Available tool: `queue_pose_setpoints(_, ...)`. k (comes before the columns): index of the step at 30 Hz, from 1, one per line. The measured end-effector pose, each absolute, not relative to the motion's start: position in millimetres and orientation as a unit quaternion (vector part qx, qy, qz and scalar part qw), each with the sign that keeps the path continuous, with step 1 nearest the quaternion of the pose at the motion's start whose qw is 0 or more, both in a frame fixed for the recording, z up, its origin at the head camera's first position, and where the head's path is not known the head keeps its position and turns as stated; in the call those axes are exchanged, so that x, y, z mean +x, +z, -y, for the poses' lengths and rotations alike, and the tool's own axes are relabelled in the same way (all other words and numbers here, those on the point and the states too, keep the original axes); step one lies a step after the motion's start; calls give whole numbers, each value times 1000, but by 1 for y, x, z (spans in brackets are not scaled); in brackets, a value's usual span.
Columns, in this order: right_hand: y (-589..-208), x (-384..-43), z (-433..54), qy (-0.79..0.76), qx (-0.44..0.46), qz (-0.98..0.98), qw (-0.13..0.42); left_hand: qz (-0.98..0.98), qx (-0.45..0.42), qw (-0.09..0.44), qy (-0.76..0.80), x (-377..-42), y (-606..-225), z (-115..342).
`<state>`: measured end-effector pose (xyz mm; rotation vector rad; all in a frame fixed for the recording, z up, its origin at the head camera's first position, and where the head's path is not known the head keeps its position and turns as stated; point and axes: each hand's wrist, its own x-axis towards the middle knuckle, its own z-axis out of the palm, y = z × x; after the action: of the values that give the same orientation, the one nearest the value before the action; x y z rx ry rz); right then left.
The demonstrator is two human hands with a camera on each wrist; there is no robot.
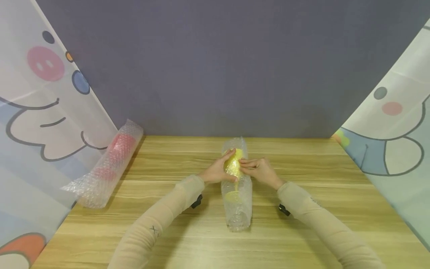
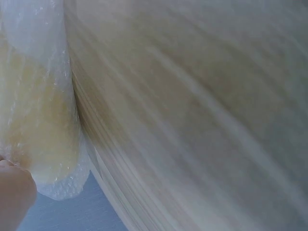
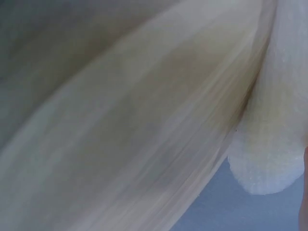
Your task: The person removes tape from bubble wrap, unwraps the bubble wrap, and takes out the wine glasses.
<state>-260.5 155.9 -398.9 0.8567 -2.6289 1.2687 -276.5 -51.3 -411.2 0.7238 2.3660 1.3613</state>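
Note:
A roll of clear bubble wrap (image 1: 239, 218) lies lengthwise on the table before me. Through it shows a yellow goblet (image 1: 233, 167), with a wide cup toward the far end, a thin stem and a round foot nearer me. My left hand (image 1: 215, 172) grips the roll from the left, fingers over the cup and thumb near the stem. On the right side, my right hand (image 1: 262, 171) pinches the wrap at the cup with fingertips and thumb. The left wrist view shows the wrapped yellow cup (image 2: 38, 115) beside a fingertip; the right wrist view shows the roll's rounded end (image 3: 269, 168).
Another bubble-wrapped bundle (image 1: 107, 168) with pink inside lies at the table's left edge, against the cartoon-printed side panel (image 1: 67, 123). A grey wall (image 1: 215, 67) closes off the back of the wooden table (image 1: 302, 231). A second printed panel (image 1: 393, 145) stands at right.

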Motion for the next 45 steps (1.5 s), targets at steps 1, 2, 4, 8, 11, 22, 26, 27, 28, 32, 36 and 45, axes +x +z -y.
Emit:
queue_pose_setpoints(1,-399,-261,-155,417,278,864,50,-828,251,158,476,-277,-412,52)
queue_pose_setpoints(2,-399,-261,-154,415,277,865,51,-828,249,158,476,-277,-412,52)
queue_pose_setpoints(4,-399,-261,-153,414,269,868,48,-828,249,158,477,-277,-413,53)
queue_pose_setpoints(8,-399,-263,-153,417,261,870,38,-828,251,157,476,-278,-413,52)
queue_pose_setpoints(11,-400,-263,-155,397,293,868,57,-830,253,153,474,-277,-413,52)
queue_pose_setpoints(22,-407,-269,-157,322,397,841,175,-834,260,142,465,-278,-413,52)
queue_pose_setpoints(26,-408,-270,-157,345,391,837,168,-836,256,142,464,-278,-414,52)
queue_pose_setpoints(27,-408,-270,-157,353,390,835,164,-836,256,141,464,-277,-414,52)
queue_pose_setpoints(28,-409,-270,-157,359,390,832,162,-837,257,139,462,-277,-414,52)
queue_pose_setpoints(32,-410,-270,-160,376,384,830,147,-840,259,135,458,-275,-411,49)
queue_pose_setpoints(36,-410,-271,-162,396,364,833,128,-844,259,131,451,-274,-409,46)
queue_pose_setpoints(45,-411,-267,-162,469,278,834,81,-846,268,122,444,-275,-410,43)
